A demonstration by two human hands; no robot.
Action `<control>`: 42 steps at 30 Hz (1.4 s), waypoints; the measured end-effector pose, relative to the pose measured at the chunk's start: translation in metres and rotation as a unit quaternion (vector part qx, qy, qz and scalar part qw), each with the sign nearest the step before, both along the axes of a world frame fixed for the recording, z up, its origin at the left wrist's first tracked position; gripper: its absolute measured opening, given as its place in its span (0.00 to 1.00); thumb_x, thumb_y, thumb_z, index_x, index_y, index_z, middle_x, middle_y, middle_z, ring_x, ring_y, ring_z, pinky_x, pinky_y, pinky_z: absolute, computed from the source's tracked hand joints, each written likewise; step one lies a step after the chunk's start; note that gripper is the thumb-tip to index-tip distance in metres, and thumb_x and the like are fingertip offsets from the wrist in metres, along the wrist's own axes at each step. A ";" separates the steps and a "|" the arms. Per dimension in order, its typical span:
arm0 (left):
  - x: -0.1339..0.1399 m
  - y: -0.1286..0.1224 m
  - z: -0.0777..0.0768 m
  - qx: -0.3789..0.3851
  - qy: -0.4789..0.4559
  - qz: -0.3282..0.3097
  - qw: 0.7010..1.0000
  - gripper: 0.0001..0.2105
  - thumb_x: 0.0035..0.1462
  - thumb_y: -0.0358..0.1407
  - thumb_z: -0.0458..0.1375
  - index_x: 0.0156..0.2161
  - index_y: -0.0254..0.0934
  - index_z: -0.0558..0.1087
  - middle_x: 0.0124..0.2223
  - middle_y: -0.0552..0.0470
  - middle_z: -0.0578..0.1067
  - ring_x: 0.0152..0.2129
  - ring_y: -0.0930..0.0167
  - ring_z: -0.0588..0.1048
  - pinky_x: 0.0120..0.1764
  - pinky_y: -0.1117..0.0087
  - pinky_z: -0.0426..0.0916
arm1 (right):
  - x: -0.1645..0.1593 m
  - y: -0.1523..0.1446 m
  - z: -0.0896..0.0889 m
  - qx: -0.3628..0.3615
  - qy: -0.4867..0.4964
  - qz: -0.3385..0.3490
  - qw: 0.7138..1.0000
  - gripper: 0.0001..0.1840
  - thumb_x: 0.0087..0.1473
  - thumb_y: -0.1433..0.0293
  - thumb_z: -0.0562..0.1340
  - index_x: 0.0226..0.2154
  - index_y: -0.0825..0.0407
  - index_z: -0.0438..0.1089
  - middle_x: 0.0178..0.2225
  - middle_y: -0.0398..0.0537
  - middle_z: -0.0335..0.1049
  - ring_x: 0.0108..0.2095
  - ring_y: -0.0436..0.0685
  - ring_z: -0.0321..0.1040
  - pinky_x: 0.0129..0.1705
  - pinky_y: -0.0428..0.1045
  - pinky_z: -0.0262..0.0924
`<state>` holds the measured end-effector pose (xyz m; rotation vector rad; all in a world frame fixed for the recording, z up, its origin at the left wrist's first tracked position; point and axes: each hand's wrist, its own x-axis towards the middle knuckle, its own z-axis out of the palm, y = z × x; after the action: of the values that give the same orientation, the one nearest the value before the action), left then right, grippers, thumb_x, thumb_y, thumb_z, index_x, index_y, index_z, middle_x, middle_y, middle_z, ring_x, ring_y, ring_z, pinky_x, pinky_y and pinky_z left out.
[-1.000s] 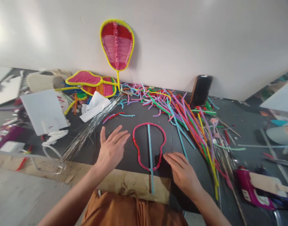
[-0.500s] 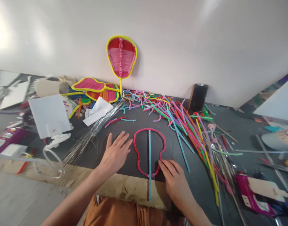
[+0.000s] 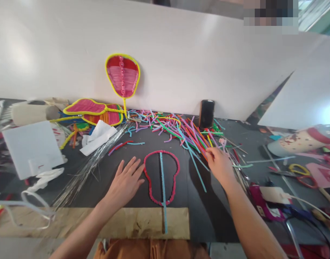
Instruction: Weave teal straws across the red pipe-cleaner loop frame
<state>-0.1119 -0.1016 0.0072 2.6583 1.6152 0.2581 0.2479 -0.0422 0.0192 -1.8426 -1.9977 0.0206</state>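
On the dark tabletop lies a pear-shaped outline of fuzzy pink and red pipe cleaner (image 3: 177, 164), with a light blue stem (image 3: 162, 176) running up its middle and out past its bottom. My left hand (image 3: 125, 183) rests flat beside the outline's left edge, fingers spread, fingertips close to it or touching. Off to the right, my right hand (image 3: 221, 167) is at a bundle of coloured pipe cleaners (image 3: 198, 138), its fingers curled together on them. Which strand it grips is hidden.
A finished pink and yellow paddle shape (image 3: 123, 75) leans against the white board. A phone (image 3: 207, 113) stands upright behind the bundle. Silver wires (image 3: 91, 162) and white paper (image 3: 98, 136) lie left. Scissors (image 3: 302, 172), a bottle (image 3: 302, 142) and a purple device (image 3: 262, 201) are right.
My right hand has left the lower right edge of the pink outline and moved up and right to the pipe cleaner bundle. My left hand stays beside the outline. The view has shifted.
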 end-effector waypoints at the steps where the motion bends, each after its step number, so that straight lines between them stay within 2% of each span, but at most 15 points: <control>1: -0.001 -0.001 -0.001 0.000 0.001 -0.001 1.000 0.19 0.60 0.38 0.50 0.56 0.40 0.65 0.60 0.44 0.64 0.59 0.58 0.57 0.58 0.48 0.52 | 0.004 0.010 0.001 -0.026 -0.016 -0.031 0.999 0.13 0.57 0.70 0.52 0.39 0.55 0.69 0.39 0.55 0.72 0.40 0.60 0.68 0.41 0.52 0.60; 4: -0.005 -0.003 -0.003 -0.001 0.005 -0.002 1.000 0.19 0.59 0.38 0.51 0.56 0.40 0.66 0.60 0.44 0.64 0.59 0.58 0.57 0.57 0.47 0.52 | 0.012 0.033 0.002 -0.095 -0.059 -0.089 0.990 0.15 0.57 0.70 0.51 0.42 0.55 0.69 0.40 0.56 0.71 0.41 0.59 0.67 0.41 0.51 0.58; 11: -0.007 -0.006 -0.006 -0.019 -0.003 -0.026 0.999 0.20 0.59 0.38 0.51 0.56 0.41 0.65 0.59 0.45 0.65 0.59 0.58 0.58 0.57 0.48 0.54 | 0.010 0.046 -0.002 -0.153 -0.088 -0.094 0.980 0.13 0.56 0.66 0.54 0.34 0.51 0.73 0.38 0.52 0.72 0.36 0.58 0.67 0.33 0.49 0.56; 14: -0.006 -0.005 -0.006 -0.023 -0.003 -0.034 0.999 0.19 0.59 0.38 0.51 0.56 0.40 0.65 0.59 0.44 0.65 0.59 0.58 0.58 0.57 0.48 0.54 | 0.007 0.045 0.000 -0.164 -0.095 -0.099 0.977 0.14 0.56 0.67 0.52 0.33 0.51 0.73 0.37 0.51 0.73 0.35 0.57 0.68 0.32 0.48 0.55; 18: 0.000 -0.003 -0.008 -0.034 -0.008 -0.040 0.999 0.21 0.60 0.38 0.50 0.58 0.39 0.62 0.59 0.44 0.65 0.59 0.60 0.59 0.57 0.50 0.55 | 0.002 0.047 0.006 -0.175 -0.097 -0.080 0.976 0.14 0.57 0.64 0.53 0.34 0.50 0.73 0.38 0.50 0.73 0.38 0.57 0.68 0.33 0.48 0.54; 23: 0.007 -0.003 -0.008 -0.059 -0.020 -0.041 0.997 0.25 0.61 0.43 0.49 0.61 0.35 0.57 0.60 0.40 0.63 0.58 0.60 0.61 0.56 0.51 0.56 | 0.001 0.052 0.013 -0.190 -0.091 -0.091 0.973 0.14 0.56 0.65 0.53 0.34 0.51 0.73 0.34 0.50 0.75 0.36 0.57 0.69 0.33 0.48 0.54; 28: 0.011 -0.003 -0.007 -0.058 -0.027 -0.035 0.997 0.26 0.61 0.45 0.49 0.61 0.35 0.56 0.60 0.39 0.63 0.58 0.60 0.61 0.56 0.51 0.56 | 0.000 0.052 0.010 -0.207 -0.079 -0.089 0.971 0.13 0.54 0.62 0.56 0.37 0.50 0.72 0.34 0.49 0.76 0.34 0.57 0.70 0.31 0.47 0.54; 32: 0.014 -0.005 -0.007 -0.049 -0.028 -0.046 0.997 0.25 0.61 0.43 0.48 0.61 0.36 0.56 0.60 0.41 0.64 0.58 0.61 0.60 0.58 0.50 0.52 | -0.005 0.051 0.008 -0.196 -0.064 -0.080 0.975 0.15 0.53 0.69 0.56 0.43 0.50 0.70 0.36 0.46 0.76 0.35 0.56 0.71 0.32 0.46 0.55; 34: 0.015 -0.007 -0.008 -0.047 -0.025 -0.050 0.997 0.24 0.61 0.43 0.49 0.61 0.36 0.56 0.60 0.42 0.64 0.59 0.61 0.59 0.58 0.49 0.51 | -0.006 0.052 0.012 -0.179 -0.060 -0.084 0.978 0.15 0.54 0.69 0.54 0.43 0.51 0.71 0.37 0.48 0.76 0.37 0.56 0.71 0.34 0.47 0.56; 38: 0.014 -0.008 -0.010 -0.042 -0.022 -0.056 0.997 0.25 0.61 0.42 0.50 0.61 0.37 0.56 0.60 0.43 0.64 0.59 0.61 0.58 0.59 0.50 0.49 | -0.002 0.053 0.026 -0.148 -0.056 -0.087 0.984 0.17 0.58 0.64 0.51 0.39 0.51 0.72 0.36 0.50 0.75 0.37 0.58 0.70 0.35 0.48 0.56; 42: 0.012 -0.008 -0.013 -0.031 -0.025 -0.057 0.998 0.24 0.60 0.41 0.51 0.60 0.37 0.57 0.59 0.42 0.65 0.59 0.62 0.58 0.59 0.51 0.48 | 0.002 0.050 0.045 -0.205 -0.127 -0.090 0.966 0.14 0.56 0.66 0.53 0.38 0.49 0.72 0.34 0.49 0.75 0.34 0.59 0.70 0.30 0.48 0.53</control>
<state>-0.0997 -0.1100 -0.0055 2.6637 1.4280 0.2652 0.2498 0.0076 0.0645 -2.3899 -2.1038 0.1617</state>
